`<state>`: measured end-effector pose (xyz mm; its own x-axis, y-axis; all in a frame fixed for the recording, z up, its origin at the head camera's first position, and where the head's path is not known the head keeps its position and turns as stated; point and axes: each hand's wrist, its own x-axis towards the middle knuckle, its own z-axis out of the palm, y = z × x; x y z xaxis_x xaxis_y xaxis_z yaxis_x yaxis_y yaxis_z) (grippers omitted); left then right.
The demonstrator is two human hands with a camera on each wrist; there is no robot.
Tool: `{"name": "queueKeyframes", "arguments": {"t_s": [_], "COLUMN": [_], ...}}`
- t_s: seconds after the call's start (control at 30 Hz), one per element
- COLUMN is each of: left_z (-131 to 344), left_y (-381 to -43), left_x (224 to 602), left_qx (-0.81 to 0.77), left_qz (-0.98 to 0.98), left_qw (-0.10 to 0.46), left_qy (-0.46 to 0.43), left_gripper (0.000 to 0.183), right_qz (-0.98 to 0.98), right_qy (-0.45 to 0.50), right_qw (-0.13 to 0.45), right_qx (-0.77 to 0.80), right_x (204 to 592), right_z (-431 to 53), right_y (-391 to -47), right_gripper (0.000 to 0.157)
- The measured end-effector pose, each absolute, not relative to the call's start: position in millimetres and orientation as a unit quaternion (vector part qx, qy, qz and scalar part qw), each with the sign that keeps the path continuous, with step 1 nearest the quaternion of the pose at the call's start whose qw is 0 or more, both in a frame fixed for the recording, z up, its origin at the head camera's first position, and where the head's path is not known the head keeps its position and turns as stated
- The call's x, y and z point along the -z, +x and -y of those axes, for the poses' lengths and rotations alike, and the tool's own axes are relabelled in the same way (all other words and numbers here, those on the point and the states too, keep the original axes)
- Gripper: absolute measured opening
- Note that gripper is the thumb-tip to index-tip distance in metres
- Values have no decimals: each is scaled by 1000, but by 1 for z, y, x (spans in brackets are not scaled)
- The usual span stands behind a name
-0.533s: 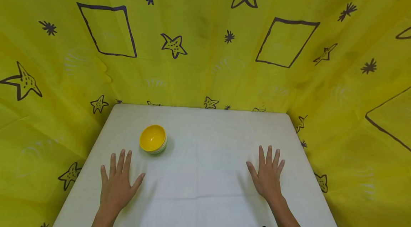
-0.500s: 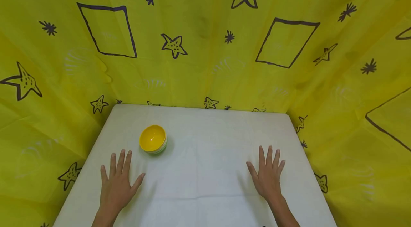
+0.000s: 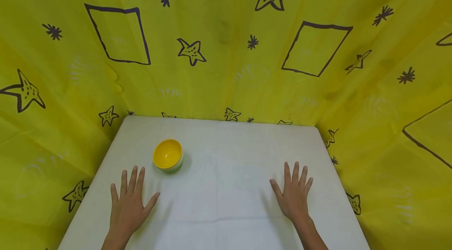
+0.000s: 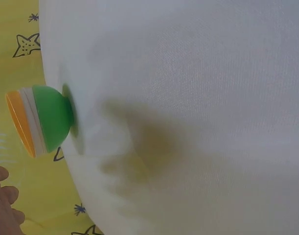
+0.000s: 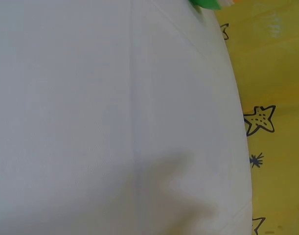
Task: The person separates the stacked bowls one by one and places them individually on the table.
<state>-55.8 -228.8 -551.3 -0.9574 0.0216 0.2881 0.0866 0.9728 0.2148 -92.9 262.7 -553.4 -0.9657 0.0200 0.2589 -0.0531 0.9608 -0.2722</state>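
On the left part of the white table sits a stack of nested bowls (image 3: pixel 167 155), yellow on the inside. From the side, the left wrist view shows an orange-yellow bowl (image 4: pixel 20 122) on top, a white layer under it and a green bowl (image 4: pixel 52 119) at the bottom. My left hand (image 3: pixel 128 208) is held palm down just in front of the stack, fingers spread, apart from it and holding nothing. Far to the right, my right hand (image 3: pixel 294 197) is likewise spread palm down with nothing in it. Both hands cast shadows on the tabletop.
A white cloth with creases covers the table (image 3: pixel 219 187). Yellow curtain (image 3: pixel 219 77) with drawn stars and frames closes off the back and both sides. In the right wrist view a bit of the green bowl (image 5: pixel 206 4) shows at the top edge.
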Motion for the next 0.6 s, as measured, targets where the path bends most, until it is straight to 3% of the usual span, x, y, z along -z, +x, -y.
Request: {"name": "queueKeyframes", "arguments": {"t_s": [0.6], "left_z": [222], "left_y": [-58], "left_x": [559], "left_qx": [139], "left_qz": [977], "left_qw": [157], "left_qy": [-34], "left_gripper": [93], "right_qz": [977], "right_qy": [9], "right_qw": [113], "right_qx": [-179], "right_x": [556], "right_z": [-247], "right_y": [-101], "right_gripper": [91]}}
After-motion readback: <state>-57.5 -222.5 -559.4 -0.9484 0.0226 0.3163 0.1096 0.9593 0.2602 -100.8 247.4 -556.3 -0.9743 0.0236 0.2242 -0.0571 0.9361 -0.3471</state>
